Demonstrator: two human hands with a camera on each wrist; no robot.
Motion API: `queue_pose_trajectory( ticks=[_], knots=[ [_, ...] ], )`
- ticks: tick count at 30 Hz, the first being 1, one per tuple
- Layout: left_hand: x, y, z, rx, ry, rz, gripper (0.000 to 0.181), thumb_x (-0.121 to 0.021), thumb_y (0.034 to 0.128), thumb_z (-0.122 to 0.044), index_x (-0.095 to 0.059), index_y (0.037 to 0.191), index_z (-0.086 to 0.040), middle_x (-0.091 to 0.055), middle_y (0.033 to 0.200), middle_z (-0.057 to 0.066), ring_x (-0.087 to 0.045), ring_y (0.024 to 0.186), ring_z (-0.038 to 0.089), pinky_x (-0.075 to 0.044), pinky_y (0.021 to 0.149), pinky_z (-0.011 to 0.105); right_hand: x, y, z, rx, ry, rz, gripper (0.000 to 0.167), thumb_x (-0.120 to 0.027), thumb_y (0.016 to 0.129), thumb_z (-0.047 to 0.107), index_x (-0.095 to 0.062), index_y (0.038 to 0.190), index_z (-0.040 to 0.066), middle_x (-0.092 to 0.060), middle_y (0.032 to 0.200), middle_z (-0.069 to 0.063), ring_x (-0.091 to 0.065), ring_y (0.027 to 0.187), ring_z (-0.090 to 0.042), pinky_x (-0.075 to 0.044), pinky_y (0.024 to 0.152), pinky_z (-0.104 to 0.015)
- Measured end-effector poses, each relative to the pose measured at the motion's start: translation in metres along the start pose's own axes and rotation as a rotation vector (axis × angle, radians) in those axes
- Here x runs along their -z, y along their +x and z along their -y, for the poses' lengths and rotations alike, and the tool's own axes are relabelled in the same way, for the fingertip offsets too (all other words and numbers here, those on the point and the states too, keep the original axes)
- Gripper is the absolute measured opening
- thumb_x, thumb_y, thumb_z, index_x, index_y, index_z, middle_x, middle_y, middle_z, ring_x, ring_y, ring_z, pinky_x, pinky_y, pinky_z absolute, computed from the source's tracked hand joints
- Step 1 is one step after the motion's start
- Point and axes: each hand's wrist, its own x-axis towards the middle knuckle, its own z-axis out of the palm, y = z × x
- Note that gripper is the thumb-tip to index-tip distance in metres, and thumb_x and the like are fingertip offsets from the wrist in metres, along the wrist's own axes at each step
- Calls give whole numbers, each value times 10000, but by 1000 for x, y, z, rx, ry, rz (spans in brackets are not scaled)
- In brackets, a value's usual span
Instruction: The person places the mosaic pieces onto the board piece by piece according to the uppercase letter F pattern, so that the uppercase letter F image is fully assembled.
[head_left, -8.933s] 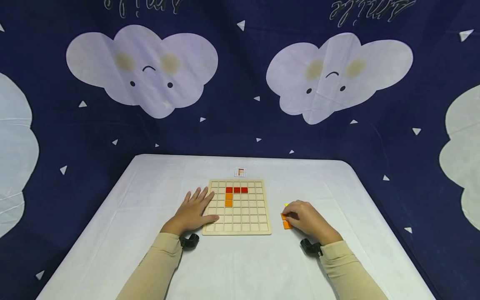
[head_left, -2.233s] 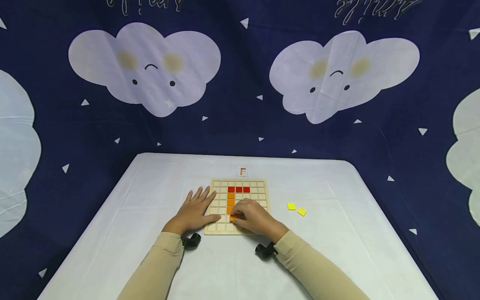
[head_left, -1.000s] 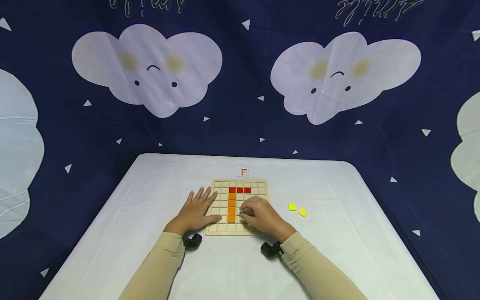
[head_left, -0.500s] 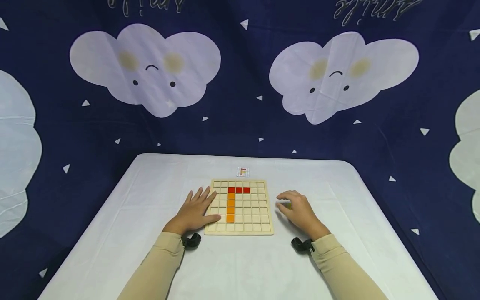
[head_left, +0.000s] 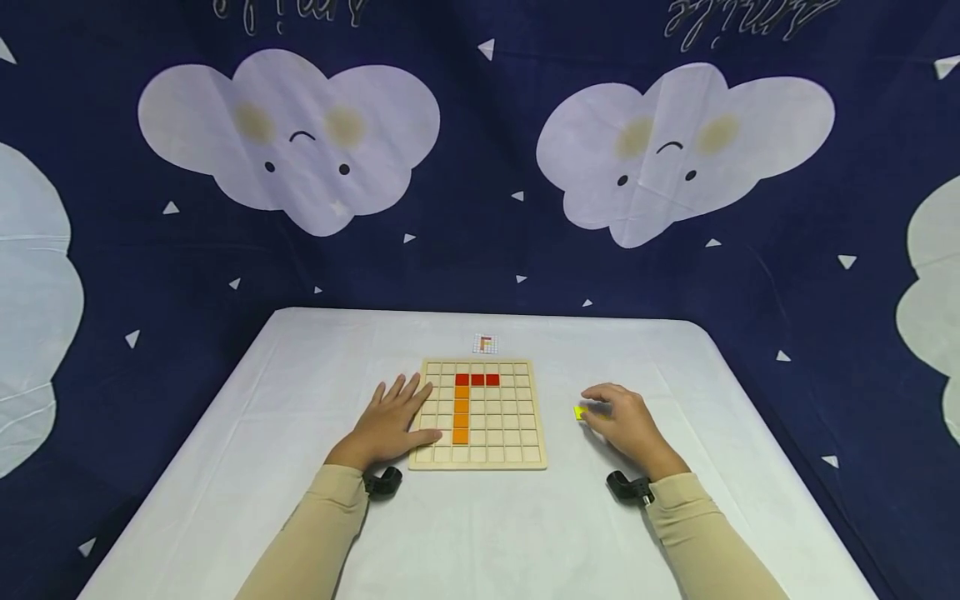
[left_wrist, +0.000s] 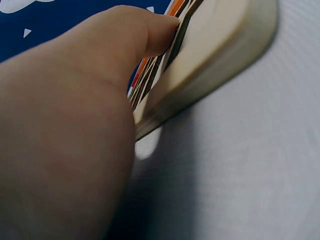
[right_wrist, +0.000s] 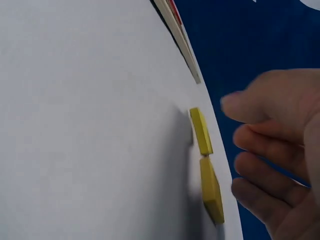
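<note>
My left hand rests with spread fingers on the left edge of a wooden grid board. In the left wrist view its thumb lies over the board's rim. A row of red tiles sits in the grid, with a column of orange tiles running down below its left end. Right of the board, my right hand hovers with loosely bent fingers, holding nothing. Beneath it lie two yellow tiles, a nearer one and another; the head view shows only part of one yellow tile.
Behind the board lies a small card printed with a coloured grid pattern. A white cloth covers the table. A dark blue curtain with clouds hangs behind it.
The right hand has carried orange tiles from the right onto the board, lengthening the column, then let go and moved back right over the yellow tiles. The left hand has stayed put.
</note>
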Motion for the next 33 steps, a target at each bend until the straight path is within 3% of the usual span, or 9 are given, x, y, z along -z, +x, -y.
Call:
queue_pose_trajectory(
  ticks=[6,18,33],
  knots=[
    [1,0,-1,9,1,13,996,-548,947,-749,-294,1679,-123,-160,1731,151,-75,1583,389,-7,1234,617,0,-2,-4,-49,-18,125,312,-889,808,4,-783,1101,23,-746,1116,-62,-691,1060,-290,-553,939,-506],
    [0,1,0,-2,11,3,993,-535,952,-755,-302,1676,-117,-168,1729,157,-90,1580,397,-14,1233,623,-5,-3,-7,9,-54,78,205,-876,822,-37,-803,974,80,-755,1028,-24,-696,993,-274,-569,864,-490],
    [4,-1,-4,1,-5,6,983,-557,957,-731,-305,1673,-106,-169,1727,165,-88,1580,403,-14,1233,624,-15,15,14,8,-10,126,184,-880,846,10,-799,1003,64,-746,1037,-17,-709,983,-223,-591,873,-432]
  ],
)
